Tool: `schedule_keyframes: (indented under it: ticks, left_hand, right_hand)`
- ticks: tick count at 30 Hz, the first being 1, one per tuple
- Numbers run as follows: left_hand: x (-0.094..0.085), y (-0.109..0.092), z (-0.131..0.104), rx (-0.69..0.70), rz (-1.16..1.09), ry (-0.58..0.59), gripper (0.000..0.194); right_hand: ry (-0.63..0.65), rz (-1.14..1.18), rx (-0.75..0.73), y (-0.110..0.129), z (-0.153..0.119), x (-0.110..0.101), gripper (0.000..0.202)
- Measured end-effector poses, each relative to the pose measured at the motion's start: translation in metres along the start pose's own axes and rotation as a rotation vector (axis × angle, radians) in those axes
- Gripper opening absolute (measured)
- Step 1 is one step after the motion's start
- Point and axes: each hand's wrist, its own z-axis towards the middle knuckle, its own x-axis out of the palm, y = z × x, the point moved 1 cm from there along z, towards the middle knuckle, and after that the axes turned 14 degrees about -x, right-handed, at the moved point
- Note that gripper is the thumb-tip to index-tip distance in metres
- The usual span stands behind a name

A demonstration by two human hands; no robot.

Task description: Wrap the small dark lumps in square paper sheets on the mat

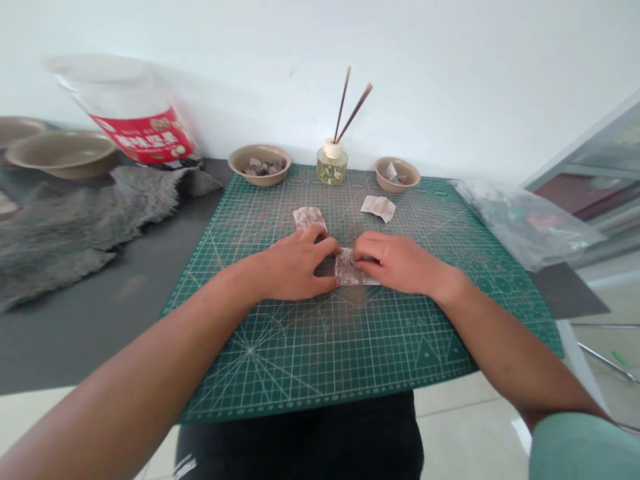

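A small white paper piece smeared with brown [346,268] lies flat on the green cutting mat [320,353]. My left hand [295,267] rests at its left edge, thumb and fingers spread, the tips touching its corners. Over the paper's right part, my right hand [397,260] is closed, fingers bent towards the thumb in a pinch. Whatever is between those fingertips is hidden. Just beyond my left fingers lies a second brown-smeared paper [309,217], partly covered by the hand. A creased, paler paper piece [379,208] lies farther back on the right.
Along the back stand a bowl of dark fragments [259,180], a reed diffuser [332,163] and a smaller bowl [397,187] with scraps. Left are a grey furry cloth [85,220], a red-and-clear bag [145,133] and an empty-looking bowl [63,167]. A clear plastic bag [530,223] lies right.
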Motion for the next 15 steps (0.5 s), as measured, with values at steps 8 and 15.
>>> schedule_keyframes:
  ticks: [8,15]
  left_hand:
    - [0.0020,0.0016,0.0017,0.017,-0.002,-0.012,0.056]
    - [0.0007,-0.0004,0.0016,-0.016,0.008,0.017,0.059]
  right_hand:
    - [0.043,0.066,-0.079,0.0016,0.0020,-0.0008,0.009]
    - [0.034,0.036,-0.023,0.0017,0.0011,-0.0013,0.009]
